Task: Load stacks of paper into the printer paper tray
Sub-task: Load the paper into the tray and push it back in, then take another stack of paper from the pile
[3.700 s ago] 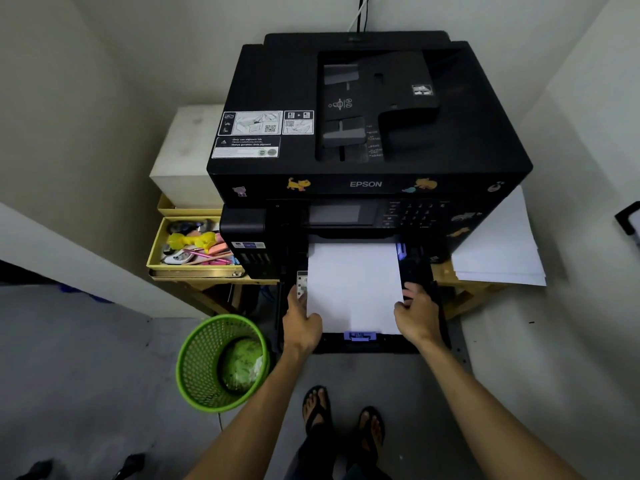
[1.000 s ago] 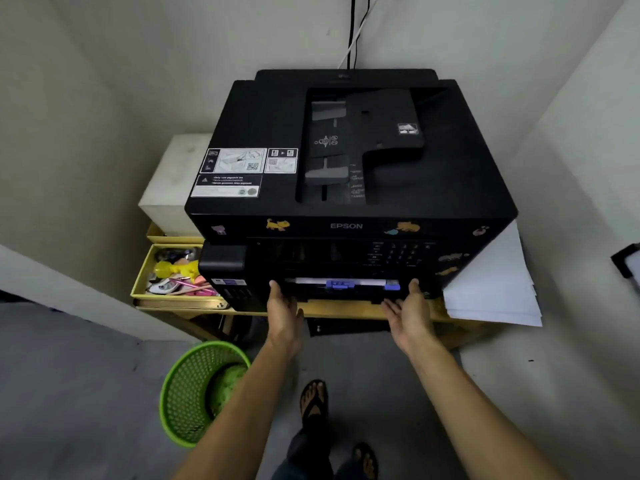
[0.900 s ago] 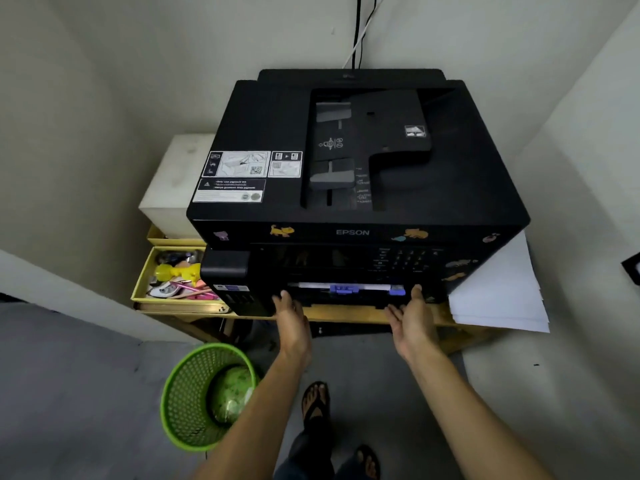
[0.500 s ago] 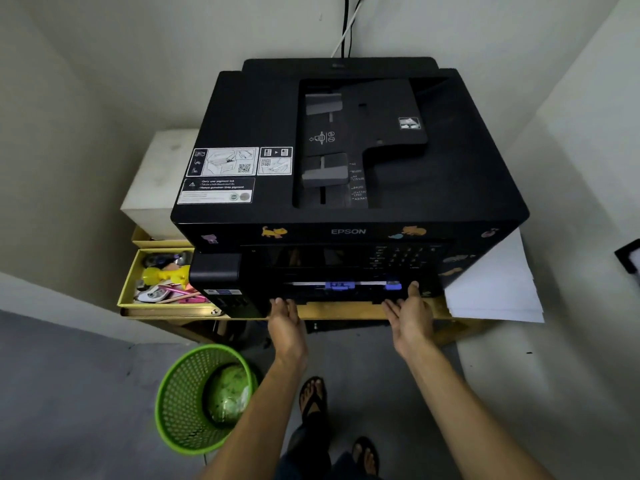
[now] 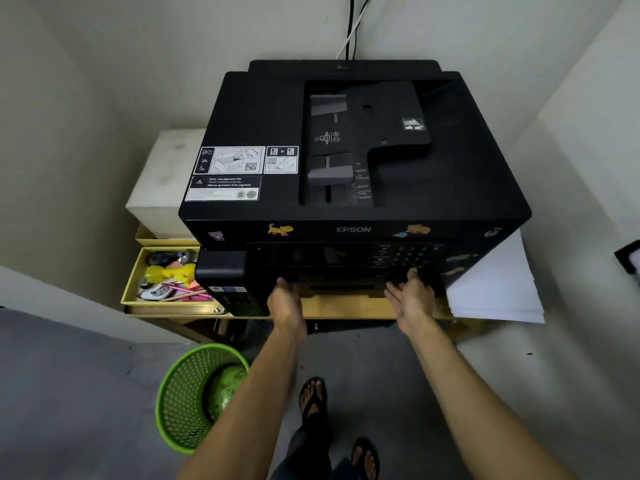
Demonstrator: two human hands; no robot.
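A large black Epson printer (image 5: 353, 188) stands on a low wooden table (image 5: 339, 306). Its paper tray (image 5: 341, 284) sits pushed into the lower front, and the paper inside is hidden. My left hand (image 5: 285, 301) presses with straight fingers against the tray front at its left end. My right hand (image 5: 412, 296) does the same at the right end, fingertips just under the keypad. A loose stack of white paper (image 5: 498, 289) lies on the table to the printer's right, partly under its corner.
A green mesh waste basket (image 5: 194, 396) stands on the floor by my left forearm. A yellow open drawer (image 5: 162, 282) with small stationery and a white box (image 5: 166, 181) sit left of the printer. Walls close in behind and on both sides. My sandalled feet (image 5: 332, 424) are below.
The tray, pulled out with white paper showing 3.7 s ago, has slid into the printer; the white strip and blue guides seen half a second ago are now hidden. Both hands followed it forward.
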